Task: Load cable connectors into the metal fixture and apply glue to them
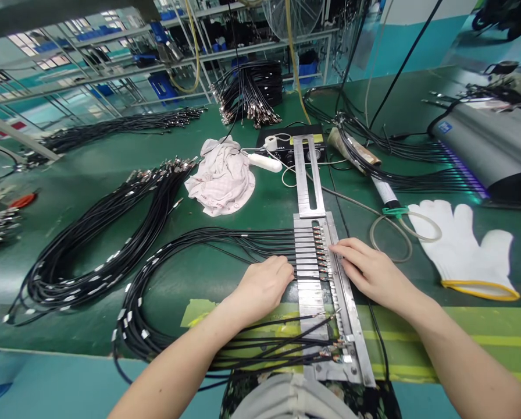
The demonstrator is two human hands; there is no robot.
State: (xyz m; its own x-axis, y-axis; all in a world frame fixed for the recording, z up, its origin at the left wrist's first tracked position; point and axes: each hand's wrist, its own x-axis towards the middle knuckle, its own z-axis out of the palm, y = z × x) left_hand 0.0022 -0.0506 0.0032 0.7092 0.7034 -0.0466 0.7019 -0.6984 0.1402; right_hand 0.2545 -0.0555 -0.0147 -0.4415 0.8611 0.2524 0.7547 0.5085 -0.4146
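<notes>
A long metal fixture point(309, 297) lies on the bench in front of me. Several black cables point(225, 234) run across its upper part side by side, their bare metal ends point(320, 247) lined up along its slots. My left hand point(267, 285) is closed over a black cable at the fixture's left edge; the curled fingers hide most of the grip. From the other side, my right hand point(367, 267) reaches in with fingers stretched out, the fingertips at the fixture's rail beside the cable ends. Lower down, more loose cable ends point(325, 352) rest across the fixture.
A looped cable bundle point(90, 273) lies to the left, near a crumpled cloth point(223, 174). Behind the fixture stands a black box point(286, 152). At right are a white glove point(465, 244) and a grey machine point(491, 145) with lit cables. Another cable pile point(252, 87) sits at the back.
</notes>
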